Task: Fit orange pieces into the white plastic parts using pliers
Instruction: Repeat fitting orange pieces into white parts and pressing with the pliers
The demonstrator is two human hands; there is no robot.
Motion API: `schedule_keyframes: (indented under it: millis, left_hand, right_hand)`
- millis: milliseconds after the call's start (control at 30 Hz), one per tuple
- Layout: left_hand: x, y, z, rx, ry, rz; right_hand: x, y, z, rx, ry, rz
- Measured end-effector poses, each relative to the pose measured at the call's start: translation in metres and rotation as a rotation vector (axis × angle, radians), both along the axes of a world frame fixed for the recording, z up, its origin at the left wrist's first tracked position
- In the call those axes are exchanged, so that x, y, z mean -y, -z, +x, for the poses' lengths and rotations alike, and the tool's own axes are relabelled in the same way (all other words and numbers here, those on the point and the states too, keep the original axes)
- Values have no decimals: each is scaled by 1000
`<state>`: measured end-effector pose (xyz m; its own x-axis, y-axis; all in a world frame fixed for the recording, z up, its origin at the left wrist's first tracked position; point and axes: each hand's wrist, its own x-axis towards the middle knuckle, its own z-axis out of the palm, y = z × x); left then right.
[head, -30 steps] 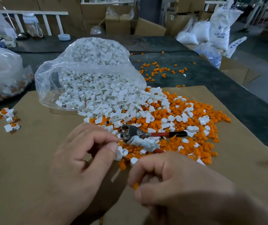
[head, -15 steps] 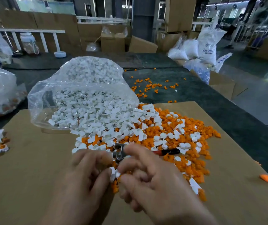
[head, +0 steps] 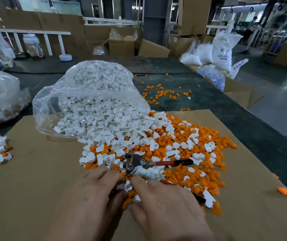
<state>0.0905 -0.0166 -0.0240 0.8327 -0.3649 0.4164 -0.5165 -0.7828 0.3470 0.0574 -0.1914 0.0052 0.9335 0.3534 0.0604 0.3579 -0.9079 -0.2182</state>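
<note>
The left hand (head: 94, 193) pinches a white part (head: 128, 186) at its fingertips. The right hand (head: 165, 206) touches this part; its grip I cannot tell. The pliers (head: 135, 162) lie just beyond the fingertips, on the orange pieces (head: 200, 173).

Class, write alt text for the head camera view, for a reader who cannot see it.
A left hand and right hand meet at a white part at the near edge of white parts and orange pieces heaped on brown cardboard. Red-handled pliers lie on them; behind, a clear bag spills white parts.
</note>
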Motion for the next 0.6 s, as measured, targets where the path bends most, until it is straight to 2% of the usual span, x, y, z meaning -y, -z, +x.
schedule_keyframes:
  millis: [167, 300, 433, 600]
  left_hand:
    - [2, -6, -7, -104, -35, -62]
    - [1, -6, -9, -240, -104, -234]
    - [-1, -9, -12, -286, -133, -307]
    - [-1, -11, -12, -270, -79, -263]
  right_hand:
    - [0, -1, 0, 57, 6, -9]
    - [2, -1, -3, 26, 9, 13]
    - [6, -2, -3, -16, 15, 51]
    - [7, -1, -7, 20, -4, 59]
